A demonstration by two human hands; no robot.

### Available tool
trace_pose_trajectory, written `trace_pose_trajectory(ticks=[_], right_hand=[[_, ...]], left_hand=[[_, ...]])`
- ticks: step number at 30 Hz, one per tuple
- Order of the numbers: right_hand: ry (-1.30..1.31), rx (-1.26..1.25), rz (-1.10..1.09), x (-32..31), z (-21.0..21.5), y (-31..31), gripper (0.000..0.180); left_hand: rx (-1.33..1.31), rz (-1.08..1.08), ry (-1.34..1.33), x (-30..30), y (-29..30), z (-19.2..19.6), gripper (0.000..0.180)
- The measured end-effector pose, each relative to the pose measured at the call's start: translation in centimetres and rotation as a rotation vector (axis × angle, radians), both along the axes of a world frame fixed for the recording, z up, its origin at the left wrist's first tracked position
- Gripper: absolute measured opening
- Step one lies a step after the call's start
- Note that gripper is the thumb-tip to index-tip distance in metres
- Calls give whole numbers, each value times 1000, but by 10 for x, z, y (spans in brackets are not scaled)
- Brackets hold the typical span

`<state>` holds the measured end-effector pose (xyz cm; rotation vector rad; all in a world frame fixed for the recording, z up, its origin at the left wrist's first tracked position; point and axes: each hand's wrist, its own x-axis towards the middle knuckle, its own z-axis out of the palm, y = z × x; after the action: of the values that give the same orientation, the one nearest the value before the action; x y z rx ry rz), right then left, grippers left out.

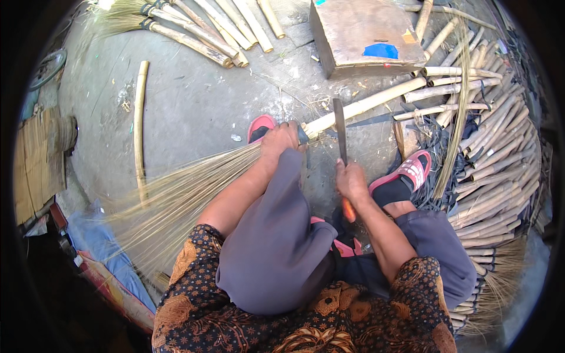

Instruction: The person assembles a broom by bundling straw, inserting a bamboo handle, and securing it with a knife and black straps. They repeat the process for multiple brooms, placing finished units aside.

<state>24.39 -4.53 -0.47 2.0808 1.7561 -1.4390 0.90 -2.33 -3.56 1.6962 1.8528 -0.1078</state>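
Observation:
My left hand (pixel 281 139) is closed around the neck of a grass broom, right by its dark binding (pixel 302 135). Long straw bristles (pixel 182 191) fan out from there to the lower left, passing under my forearm. On the other side, the broom's pale bamboo handle (pixel 376 102) slants up to the right, its far end by the wooden block. A knife (pixel 340 130) with a dark, straight blade and an orange handle is gripped in my right hand (pixel 352 180). Its blade points upward and overlaps the bamboo in view; whether they touch, I cannot tell.
Several brooms (pixel 194 29) lie at the far left, near a lone bamboo stick (pixel 139 112). A wooden block (pixel 365 35) stands at the back. Many bamboo handles (pixel 494 170) are piled at right among dark strips (pixel 421 176). Cardboard (pixel 38 165) leans at left.

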Motion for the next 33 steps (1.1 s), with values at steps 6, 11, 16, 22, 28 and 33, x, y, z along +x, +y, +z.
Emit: trace_pose_trajectory(ticks=[6, 11, 16, 22, 28, 33], right_hand=[[-4, -8, 167, 0, -4, -4, 33], [38, -63, 355, -1, 2, 3, 30], [-10, 69, 183, 1, 4, 1, 29], [-33, 119, 194, -1, -1, -3, 29], [29, 8, 258, -6, 2, -1, 30], [11, 142, -19, -4, 0, -2, 30]], left_hand=[[103, 49, 89, 13, -5, -37, 44], [-22, 64, -16, 6, 0, -9, 53], [-11, -37, 59, 4, 2, 3, 56], [-19, -36, 102, 6, 5, -24, 54], [-27, 33, 7, 1, 9, -4, 58], [-92, 35, 40, 2, 9, 9, 58]])
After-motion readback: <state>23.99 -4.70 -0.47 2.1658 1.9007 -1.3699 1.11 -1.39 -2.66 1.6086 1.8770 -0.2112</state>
